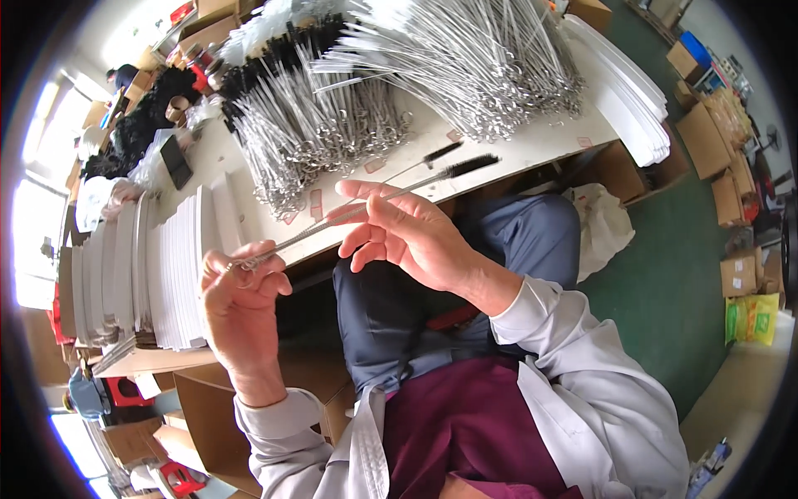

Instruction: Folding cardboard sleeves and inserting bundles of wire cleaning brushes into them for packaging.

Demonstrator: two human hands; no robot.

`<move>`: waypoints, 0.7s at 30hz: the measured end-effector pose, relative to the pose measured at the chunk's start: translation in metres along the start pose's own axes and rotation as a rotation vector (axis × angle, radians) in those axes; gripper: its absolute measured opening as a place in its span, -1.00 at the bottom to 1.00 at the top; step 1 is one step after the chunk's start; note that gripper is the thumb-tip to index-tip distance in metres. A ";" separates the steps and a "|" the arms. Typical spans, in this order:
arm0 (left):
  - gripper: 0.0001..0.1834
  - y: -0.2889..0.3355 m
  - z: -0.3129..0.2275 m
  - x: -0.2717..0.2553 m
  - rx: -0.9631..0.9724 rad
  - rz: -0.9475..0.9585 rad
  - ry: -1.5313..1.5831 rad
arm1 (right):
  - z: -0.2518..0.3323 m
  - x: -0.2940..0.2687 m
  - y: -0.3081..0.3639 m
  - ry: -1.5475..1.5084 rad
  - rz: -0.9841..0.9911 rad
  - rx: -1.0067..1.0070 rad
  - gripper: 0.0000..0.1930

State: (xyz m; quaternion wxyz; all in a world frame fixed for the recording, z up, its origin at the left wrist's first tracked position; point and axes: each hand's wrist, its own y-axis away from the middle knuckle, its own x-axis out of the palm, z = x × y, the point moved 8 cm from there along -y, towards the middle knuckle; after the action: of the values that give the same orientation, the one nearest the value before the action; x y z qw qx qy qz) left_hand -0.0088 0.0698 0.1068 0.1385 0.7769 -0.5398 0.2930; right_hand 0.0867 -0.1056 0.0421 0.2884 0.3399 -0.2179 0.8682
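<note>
Wire brushes (316,228), two as far as we can tell, lie slantwise in our hands just above the table's (432,119) near edge. We have the thumb and fingers of the left hand (247,270) pinched together on their looped ends, nearer the table's left end. With the right hand (407,229), farther along that edge, we have the shafts passing between thumb and forefinger, the other fingers bent and apart; whether thumb and forefinger press on the wire, we cannot tell. Beyond that hand, the black bristle heads (474,165) point toward the table's right end, one a little short of the other.

To handle them well, we should pinch firmly at the loops and let the right hand merely guide, since thin shafts would probably bend under a hard squeeze. We would do best to bring the shafts parallel and level the heads by sliding the wires at the loops, without crushing the bristles. Lifting slightly off the table's edge should spare the tips, and we should stay clear of the metal bundles (507,75) on the table, whose loops could snag a stray shaft.
</note>
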 end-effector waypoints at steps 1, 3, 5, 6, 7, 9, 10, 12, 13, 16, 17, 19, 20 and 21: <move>-0.94 0.002 0.010 -0.002 -0.014 -0.029 -0.009 | 0.004 -0.005 0.002 -0.032 -0.020 -0.020 -0.47; -0.96 0.004 0.028 -0.012 -0.055 -0.037 -0.037 | 0.007 -0.012 0.005 -0.110 -0.086 -0.050 -0.57; -0.94 0.008 0.048 -0.019 -0.117 -0.008 -0.038 | 0.010 -0.025 0.007 -0.104 -0.131 -0.060 -0.58; -0.91 0.010 0.059 -0.021 -0.154 -0.010 -0.087 | 0.011 -0.032 0.009 -0.098 -0.169 -0.063 -0.59; -0.90 0.013 0.071 -0.023 -0.215 -0.007 -0.127 | 0.013 -0.039 0.011 -0.068 -0.247 -0.077 -0.62; -0.89 0.023 0.090 -0.029 -0.347 -0.004 -0.213 | 0.013 -0.051 0.013 0.016 -0.272 -0.092 -0.62; -0.90 0.028 0.099 -0.029 -0.398 0.014 -0.195 | 0.014 -0.057 0.014 0.101 -0.291 -0.107 -0.63; -0.90 0.037 0.114 -0.029 -0.450 0.023 -0.119 | 0.017 -0.065 0.018 0.109 -0.378 -0.089 -0.66; -0.87 0.037 0.116 -0.022 -0.422 0.047 -0.117 | 0.025 -0.070 0.019 0.103 -0.388 -0.118 -0.66; -0.87 0.029 0.124 -0.001 -0.373 0.038 -0.219 | 0.047 -0.084 0.031 0.141 -0.431 -0.206 -0.67; -0.87 0.029 0.125 -0.003 -0.346 0.017 -0.257 | 0.049 -0.086 0.030 0.122 -0.414 -0.220 -0.67; -0.85 0.028 0.129 -0.003 -0.310 -0.014 -0.234 | 0.053 -0.091 0.031 0.143 -0.432 -0.236 -0.66; -0.85 0.028 0.130 -0.005 -0.308 -0.024 -0.234 | 0.055 -0.094 0.033 0.159 -0.443 -0.242 -0.65; -0.85 0.029 0.133 -0.003 -0.331 0.015 -0.124 | 0.057 -0.093 0.032 0.182 -0.401 -0.243 -0.65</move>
State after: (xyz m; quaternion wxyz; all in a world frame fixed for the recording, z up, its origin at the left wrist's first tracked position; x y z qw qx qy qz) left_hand 0.0047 -0.0091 -0.0028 0.2286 0.7561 -0.5939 0.1526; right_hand 0.1479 -0.1946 0.0082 0.5120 0.2596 -0.2219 0.7882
